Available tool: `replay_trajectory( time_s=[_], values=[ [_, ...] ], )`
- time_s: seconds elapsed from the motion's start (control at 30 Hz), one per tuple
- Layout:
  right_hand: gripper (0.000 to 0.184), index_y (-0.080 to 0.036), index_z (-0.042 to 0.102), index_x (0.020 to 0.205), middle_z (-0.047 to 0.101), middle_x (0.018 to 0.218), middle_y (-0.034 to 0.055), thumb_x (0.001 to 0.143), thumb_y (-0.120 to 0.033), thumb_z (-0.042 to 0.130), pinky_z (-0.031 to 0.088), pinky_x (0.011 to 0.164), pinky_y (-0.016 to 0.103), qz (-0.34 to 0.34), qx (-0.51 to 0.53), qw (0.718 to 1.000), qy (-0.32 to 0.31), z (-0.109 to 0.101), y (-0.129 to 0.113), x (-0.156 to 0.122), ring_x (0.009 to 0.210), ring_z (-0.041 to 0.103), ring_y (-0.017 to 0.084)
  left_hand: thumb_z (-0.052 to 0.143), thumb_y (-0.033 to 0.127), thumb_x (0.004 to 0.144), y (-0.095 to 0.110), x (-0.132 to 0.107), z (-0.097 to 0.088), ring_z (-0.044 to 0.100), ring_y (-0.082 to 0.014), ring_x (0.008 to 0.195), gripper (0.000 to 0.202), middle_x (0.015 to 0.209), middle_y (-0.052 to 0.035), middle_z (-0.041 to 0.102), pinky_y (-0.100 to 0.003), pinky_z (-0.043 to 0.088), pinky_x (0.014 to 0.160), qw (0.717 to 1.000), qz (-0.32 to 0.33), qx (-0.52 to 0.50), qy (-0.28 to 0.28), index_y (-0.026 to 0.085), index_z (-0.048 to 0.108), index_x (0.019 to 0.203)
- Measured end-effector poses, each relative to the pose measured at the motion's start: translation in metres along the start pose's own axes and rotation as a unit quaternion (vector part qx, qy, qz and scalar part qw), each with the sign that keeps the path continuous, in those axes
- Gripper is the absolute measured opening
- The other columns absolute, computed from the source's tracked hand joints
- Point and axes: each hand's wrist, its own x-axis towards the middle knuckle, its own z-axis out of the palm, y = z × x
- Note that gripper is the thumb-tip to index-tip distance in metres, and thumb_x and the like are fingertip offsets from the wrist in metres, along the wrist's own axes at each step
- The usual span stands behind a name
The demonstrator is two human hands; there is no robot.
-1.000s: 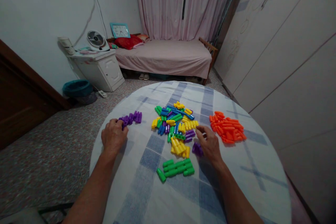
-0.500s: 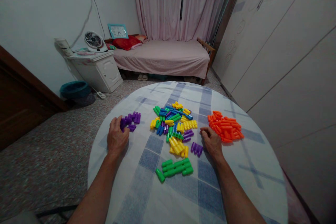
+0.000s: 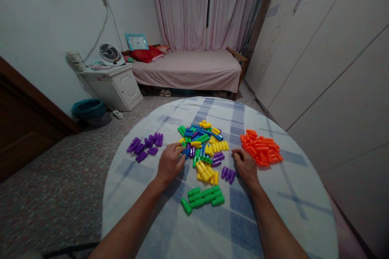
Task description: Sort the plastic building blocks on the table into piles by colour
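Observation:
My left hand (image 3: 172,162) is at the left edge of a mixed pile of plastic building pieces. Its thumb and fingers are apart beside a blue piece (image 3: 186,153), and its fingertips are partly hidden. My right hand (image 3: 245,165) rests loosely curled on the table, with nothing visible in it. It lies between a heap of orange pieces (image 3: 261,148) and a short row of joined purple pieces (image 3: 228,174). Yellow pieces (image 3: 206,171) lie at the near side of the mixed pile. Several purple pieces (image 3: 141,147) are spread out at the left.
Joined green pieces (image 3: 205,197) lie nearest me on the round table with a checked cloth (image 3: 206,234). Beyond it are a bed (image 3: 194,66), a white cabinet (image 3: 127,89) with a fan (image 3: 110,53), and a bin (image 3: 89,109). A wardrobe (image 3: 328,68) stands at the right.
My left hand has left the purple pieces at the left and moved right to the mixed pile. More purple pieces now show where it was. My right hand has stayed in place.

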Motion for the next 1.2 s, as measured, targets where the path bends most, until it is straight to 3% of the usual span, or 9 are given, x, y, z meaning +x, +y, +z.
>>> replay_trajectory(
  time_s=[0.13, 0.33, 0.5, 0.67, 0.83, 1.03, 1.2],
  values=[
    [0.034, -0.021, 0.066, 0.093, 0.068, 0.090, 0.0033, 0.080, -0.041, 0.042, 0.044, 0.080, 0.034, 0.000, 0.001, 1.000, -0.004, 0.000, 0.002, 0.000, 0.085, 0.061, 0.021, 0.061, 0.032, 0.081, 0.017, 0.008, 0.017, 0.053, -0.0266, 0.106, 0.028, 0.111, -0.0094, 0.062, -0.044, 0.042, 0.096, 0.994, -0.029, 0.085, -0.062, 0.019, 0.065, 0.105],
    [0.034, -0.021, 0.067, 0.093, 0.068, 0.088, 0.0030, 0.080, -0.041, 0.042, 0.045, 0.079, 0.034, 0.007, -0.006, 1.000, -0.006, 0.001, 0.001, 0.001, 0.084, 0.061, 0.021, 0.059, 0.041, 0.081, 0.028, 0.019, 0.015, 0.051, -0.0287, 0.105, 0.031, 0.101, -0.0092, 0.060, -0.052, 0.031, 0.103, 0.986, -0.033, 0.135, -0.091, 0.021, 0.065, 0.104],
    [0.034, -0.021, 0.067, 0.093, 0.068, 0.088, 0.0034, 0.080, -0.041, 0.042, 0.044, 0.078, 0.034, 0.005, -0.011, 1.000, -0.005, 0.000, -0.001, 0.001, 0.084, 0.061, 0.021, 0.056, 0.028, 0.081, 0.029, 0.018, 0.017, 0.051, -0.0246, 0.104, 0.018, 0.099, -0.0077, 0.060, -0.045, 0.033, 0.102, 0.984, -0.029, 0.106, -0.139, 0.019, 0.064, 0.095],
    [0.034, -0.021, 0.067, 0.094, 0.069, 0.088, 0.0028, 0.080, -0.040, 0.042, 0.044, 0.077, 0.034, 0.004, -0.009, 1.000, -0.003, 0.000, -0.001, 0.000, 0.083, 0.062, 0.020, 0.055, 0.031, 0.082, 0.028, 0.015, 0.018, 0.050, -0.0266, 0.109, 0.033, 0.106, -0.0085, 0.061, -0.050, 0.027, 0.105, 0.983, -0.053, 0.120, -0.131, 0.022, 0.059, 0.114],
    [0.035, -0.021, 0.067, 0.094, 0.068, 0.088, 0.0030, 0.080, -0.041, 0.042, 0.044, 0.077, 0.033, 0.008, -0.005, 1.000, -0.009, 0.000, 0.000, 0.001, 0.084, 0.061, 0.021, 0.056, 0.033, 0.083, 0.025, 0.016, 0.023, 0.050, -0.0281, 0.111, 0.037, 0.110, -0.0092, 0.062, -0.053, 0.028, 0.104, 0.981, -0.055, 0.121, -0.140, 0.022, 0.058, 0.118],
    [0.034, -0.021, 0.066, 0.094, 0.068, 0.088, 0.0035, 0.081, -0.039, 0.041, 0.044, 0.078, 0.033, 0.002, -0.011, 1.000, -0.002, 0.001, 0.000, 0.000, 0.083, 0.061, 0.020, 0.054, 0.027, 0.084, 0.021, 0.016, 0.031, 0.052, -0.0251, 0.114, 0.032, 0.109, -0.0077, 0.065, -0.053, 0.023, 0.109, 0.991, -0.047, 0.064, -0.104, 0.024, 0.062, 0.115],
    [0.033, -0.021, 0.066, 0.093, 0.068, 0.088, 0.0036, 0.081, -0.039, 0.041, 0.044, 0.078, 0.033, -0.001, -0.013, 1.000, -0.001, 0.000, -0.002, 0.000, 0.083, 0.061, 0.020, 0.051, 0.018, 0.080, 0.020, 0.017, 0.027, 0.058, -0.0224, 0.104, 0.031, 0.104, -0.0056, 0.068, -0.046, 0.035, 0.103, 0.994, -0.088, -0.013, -0.059, 0.023, 0.068, 0.105]
  ],
)
